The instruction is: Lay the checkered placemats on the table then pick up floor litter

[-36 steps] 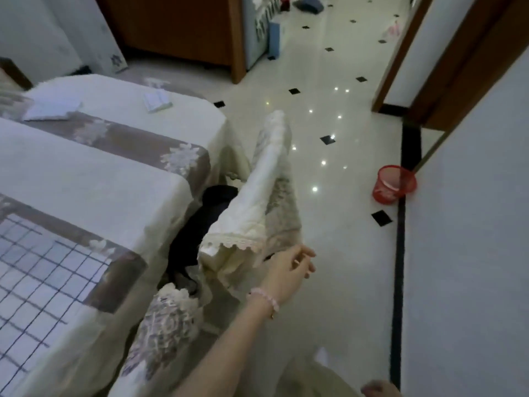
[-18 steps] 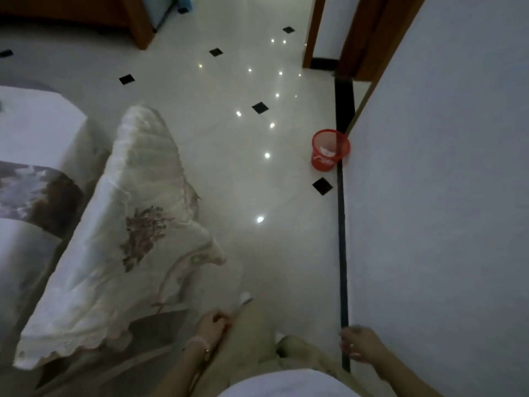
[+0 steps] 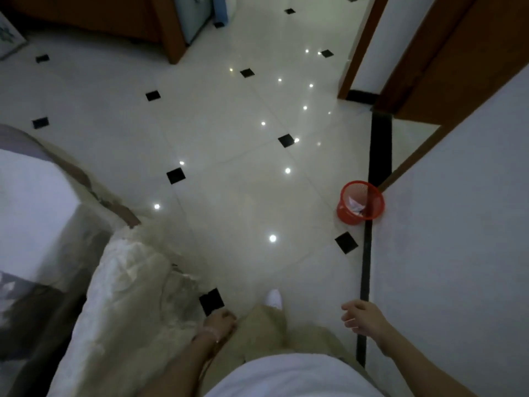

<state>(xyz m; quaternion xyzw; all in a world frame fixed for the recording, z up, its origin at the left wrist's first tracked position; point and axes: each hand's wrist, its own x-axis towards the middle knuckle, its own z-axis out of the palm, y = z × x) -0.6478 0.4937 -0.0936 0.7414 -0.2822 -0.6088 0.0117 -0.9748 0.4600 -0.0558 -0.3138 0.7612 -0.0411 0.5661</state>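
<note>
Cloth-covered bench [image 3: 34,196] noted at left edge; cream-covered chair [image 3: 123,310] just beside it, hiding part of the floor [image 3: 243,181]. Left hand [image 3: 219,322] curled low by the chair; contents cannot be told. Right hand [image 3: 362,316] loosely curled, empty. Paper scraps [image 3: 355,206] seen inside 1 red basket [image 3: 345,210] by the wall [image 3: 458,224].

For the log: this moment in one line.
left hand: curled, contents unclear | right hand: loose, empty | red bin: by wall

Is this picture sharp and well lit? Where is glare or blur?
Head view: dim overall; small bright point reflections glare on the glossy floor; the chair cover at lower left is smeared by blur; the red basket looks fairly sharp; the wide lens bends straight edges.
</note>
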